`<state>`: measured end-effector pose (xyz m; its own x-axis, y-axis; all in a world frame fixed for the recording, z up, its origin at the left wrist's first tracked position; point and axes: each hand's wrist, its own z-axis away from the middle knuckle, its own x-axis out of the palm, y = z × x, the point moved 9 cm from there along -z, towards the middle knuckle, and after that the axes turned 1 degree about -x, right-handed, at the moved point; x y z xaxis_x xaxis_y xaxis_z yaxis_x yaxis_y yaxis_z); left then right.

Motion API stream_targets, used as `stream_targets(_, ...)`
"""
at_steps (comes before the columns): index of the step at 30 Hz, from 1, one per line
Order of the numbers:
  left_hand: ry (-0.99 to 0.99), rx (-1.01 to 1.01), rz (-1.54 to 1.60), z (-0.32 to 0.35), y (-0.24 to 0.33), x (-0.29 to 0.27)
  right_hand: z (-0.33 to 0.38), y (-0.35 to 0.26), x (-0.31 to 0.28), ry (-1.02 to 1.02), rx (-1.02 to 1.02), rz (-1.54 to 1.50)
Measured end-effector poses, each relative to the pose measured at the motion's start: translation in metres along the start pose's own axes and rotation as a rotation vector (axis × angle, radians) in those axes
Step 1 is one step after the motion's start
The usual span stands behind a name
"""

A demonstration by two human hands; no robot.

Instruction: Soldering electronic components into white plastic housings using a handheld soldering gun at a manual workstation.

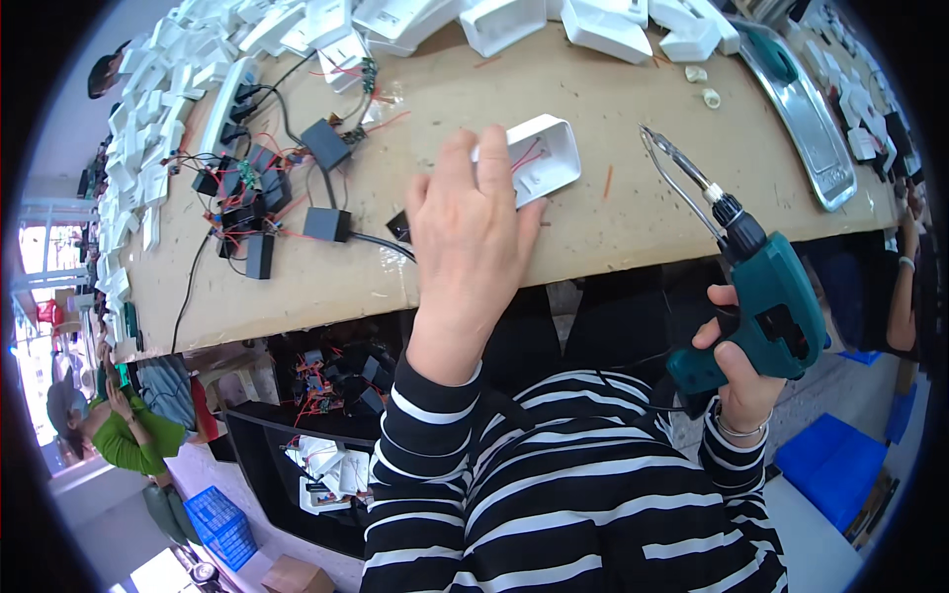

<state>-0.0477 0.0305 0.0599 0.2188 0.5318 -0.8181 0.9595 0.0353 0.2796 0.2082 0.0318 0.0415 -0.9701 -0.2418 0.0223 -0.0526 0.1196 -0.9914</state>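
Note:
A white plastic case [556, 158] with thin red wires inside lies near the table's front edge. My left hand [467, 232] covers its left end, fingers at that end and thumb along the near side, gripping it. Part of the case is hidden under the fingers. A small black piece [398, 226] shows beside the left wrist side of the hand. My right hand [743, 381] is wrapped round the handle of a green soldering gun [776, 287], held off the table's front edge. Its metal tip [647, 133] points up over the tabletop, apart from the case.
Black adapter blocks and tangled wires [257, 193] lie at left by a white power strip [225, 104]. White cases [504, 25] are piled along the far and left edges. A metal tray [806, 128] sits at right. Below the table is a black bin [262, 474]. Another person [133, 430] is at far left.

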Motion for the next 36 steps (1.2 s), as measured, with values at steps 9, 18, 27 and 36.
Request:
stream_targets(9, 0.113, -0.431, 1.132, 0.069, -0.101, -0.118, -0.005, 0.003, -0.004, 0.001, 0.019, -0.319)
stream_targets(18, -0.463, -1.205, 0.487, 0.324, -0.188, -0.199, -0.02, 0.011, 0.011, -0.11, 0.081, -0.327)
stream_targets(27, -0.371, -0.248, 0.29, 0.05, -0.089, -0.14, -0.027, 0.017, -0.002, -0.074, 0.056, -0.327)
stream_targets(36, 0.06, 0.432, -0.056, -0.206, -0.081, -0.007, -0.03, 0.02, -0.032, 0.094, 0.062, -0.315)
